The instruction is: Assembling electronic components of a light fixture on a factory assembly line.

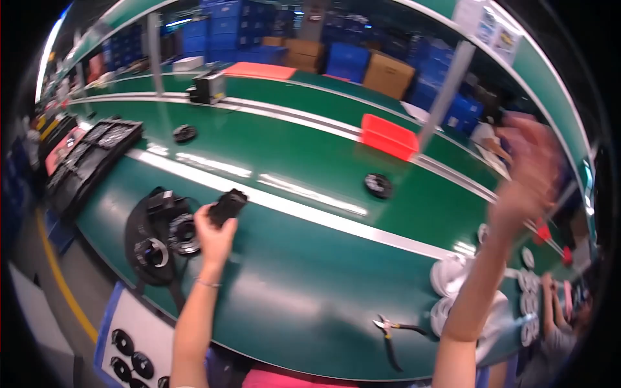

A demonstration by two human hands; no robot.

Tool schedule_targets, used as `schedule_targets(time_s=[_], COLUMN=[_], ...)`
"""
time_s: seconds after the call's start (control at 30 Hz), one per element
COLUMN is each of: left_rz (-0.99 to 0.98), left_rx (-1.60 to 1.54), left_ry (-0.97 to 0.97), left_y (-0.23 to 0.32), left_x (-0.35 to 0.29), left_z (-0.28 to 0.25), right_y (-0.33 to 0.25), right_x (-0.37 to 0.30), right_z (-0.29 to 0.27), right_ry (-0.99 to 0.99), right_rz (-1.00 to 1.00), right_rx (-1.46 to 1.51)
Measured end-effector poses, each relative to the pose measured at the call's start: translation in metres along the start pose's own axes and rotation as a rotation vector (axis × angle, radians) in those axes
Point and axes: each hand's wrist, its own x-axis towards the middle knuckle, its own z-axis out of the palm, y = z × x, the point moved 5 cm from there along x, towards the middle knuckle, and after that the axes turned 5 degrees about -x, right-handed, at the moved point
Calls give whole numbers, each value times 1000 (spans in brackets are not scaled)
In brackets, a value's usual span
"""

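My left hand (215, 234) grips a small black rectangular plastic part (229, 204) over the green bench. Close beside it lie a round black part with a metallic ring (184, 234) and a curved black housing (139, 242). My right hand (533, 161) is raised high at the right and smeared by motion, so its fingers are unclear. Under that forearm sit several white round parts (446, 278). A pair of pliers with yellow and black handles (389, 333) lies on the bench between my arms, its jaws pointing away.
Past a white strip runs a green conveyor (297, 155) bearing round black parts (378, 185). A red bin (389, 137) stands beyond it. At the left is a black tray of parts (97, 155); a blue-edged box of black discs (132, 349) sits below. A co-worker's arms (553, 304) show at the right.
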Motion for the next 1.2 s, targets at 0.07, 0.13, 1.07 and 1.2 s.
schedule_targets(time_s=[0.07,0.13,1.07,1.2], left_rz=[78,45,193,213], left_rx=[-45,75,1504,1338], left_ry=[-48,-20,-519,-496], left_y=[-7,-1,46,64], left_x=[3,7,-1,-18], left_z=[2,7,-74,-60], right_y=[45,120,-43,-113], right_x=[-21,-76,-131,-141], right_z=[86,150,205,188], right_ry=[-161,-320,-383,-410], right_rz=[273,72,94,-102], right_rx=[181,-216,234,336])
